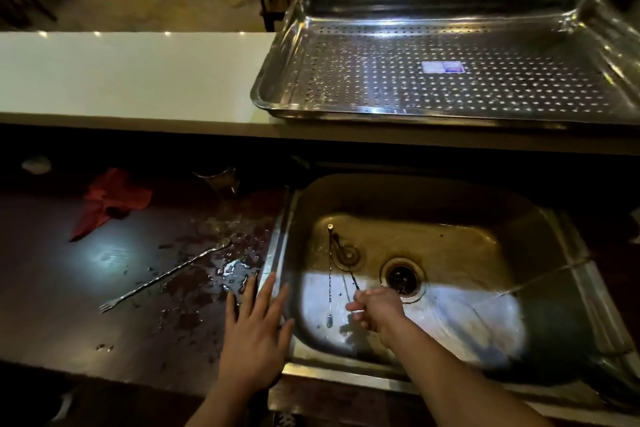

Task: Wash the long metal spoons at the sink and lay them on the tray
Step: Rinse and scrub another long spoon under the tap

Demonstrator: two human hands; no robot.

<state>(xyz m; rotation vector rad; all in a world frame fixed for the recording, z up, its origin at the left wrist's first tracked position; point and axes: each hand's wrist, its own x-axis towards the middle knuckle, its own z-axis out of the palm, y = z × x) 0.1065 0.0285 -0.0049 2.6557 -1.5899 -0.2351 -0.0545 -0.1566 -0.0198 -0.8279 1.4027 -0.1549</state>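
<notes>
While the big shiny tray [346, 80], full of little holes, is sitting on the white desk [121, 73] up top, the metal sink [467, 243] is shining wet below it. The left hand [254, 329] is lying flat with fingers spread apart, resting by the sink's edge. The right hand [375, 310] is curling tight around a thin dark spoon [351, 279] inside the sink. Another long spoon [162, 277], twisty with a tiny fork end, is lying on the wet dark desk [52, 288], left of the sink. A thin stem [329, 288] is showing beside the held one, too dim to tell what it is.
</notes>
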